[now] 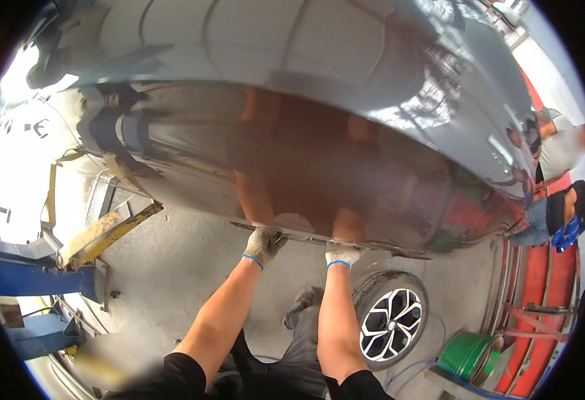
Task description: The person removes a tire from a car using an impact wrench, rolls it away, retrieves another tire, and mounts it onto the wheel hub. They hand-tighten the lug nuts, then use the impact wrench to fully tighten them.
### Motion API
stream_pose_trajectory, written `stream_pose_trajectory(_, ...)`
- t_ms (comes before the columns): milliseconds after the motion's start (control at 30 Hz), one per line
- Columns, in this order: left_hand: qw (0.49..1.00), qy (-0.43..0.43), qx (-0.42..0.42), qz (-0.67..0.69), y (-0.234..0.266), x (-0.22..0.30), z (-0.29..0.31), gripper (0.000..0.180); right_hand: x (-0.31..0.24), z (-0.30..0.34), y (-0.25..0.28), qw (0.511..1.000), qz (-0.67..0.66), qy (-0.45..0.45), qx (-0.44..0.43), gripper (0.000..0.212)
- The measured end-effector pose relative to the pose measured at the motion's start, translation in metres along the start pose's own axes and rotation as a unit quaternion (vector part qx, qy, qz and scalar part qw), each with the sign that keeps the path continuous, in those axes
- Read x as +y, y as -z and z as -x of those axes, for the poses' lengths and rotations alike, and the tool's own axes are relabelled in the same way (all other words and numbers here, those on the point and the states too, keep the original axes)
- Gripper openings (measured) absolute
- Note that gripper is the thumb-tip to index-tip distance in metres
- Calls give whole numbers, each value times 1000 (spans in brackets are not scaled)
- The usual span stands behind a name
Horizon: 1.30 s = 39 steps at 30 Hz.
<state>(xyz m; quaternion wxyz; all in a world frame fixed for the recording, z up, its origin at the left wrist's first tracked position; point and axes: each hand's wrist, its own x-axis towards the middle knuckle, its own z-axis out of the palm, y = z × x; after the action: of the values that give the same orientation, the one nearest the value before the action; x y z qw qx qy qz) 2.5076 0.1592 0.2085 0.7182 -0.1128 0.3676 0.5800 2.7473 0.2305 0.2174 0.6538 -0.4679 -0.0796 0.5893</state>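
A dark, glossy car body stretches across the view, its side mirroring my arms. Both my hands wear pale knit work gloves with blue cuffs and are raised to the body's lower edge. There my left hand has its fingers curled closed against the edge. To its right, my right hand reaches in under the same edge; the body hides its fingers. Below and right of that hand a wheel with a black and silver rim stands on the floor.
A yellow and blue lift arm reaches under the car at left. At lower right are a green drum-shaped container and a blue hose. Red upright equipment lines the right side. Another person stands beside the car at far right.
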Motion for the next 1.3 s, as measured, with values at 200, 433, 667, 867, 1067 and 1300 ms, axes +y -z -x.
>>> stream_pose_trajectory(200,982,75,-59,-165,-6,-6,-23,26,-13,-44,-16,545,827,128,50,43)
stream_pose_trajectory(433,967,-149,-82,-188,80,-82,40,41,24,35,98,846,528,-35,66,44)
stream_pose_trajectory(667,992,38,72,-98,129,-101,101,41,57,111,176,866,476,-126,89,46)
stream_pose_trajectory(867,998,35,47,-32,191,-148,162,52,66,184,236,862,456,-211,63,48)
stream_pose_trajectory(1067,988,-14,143,50,203,-147,193,53,56,208,238,834,470,-288,-17,50)
stream_pose_trajectory(1300,955,-138,192,177,184,-141,247,61,-94,297,91,748,521,-311,-271,40)
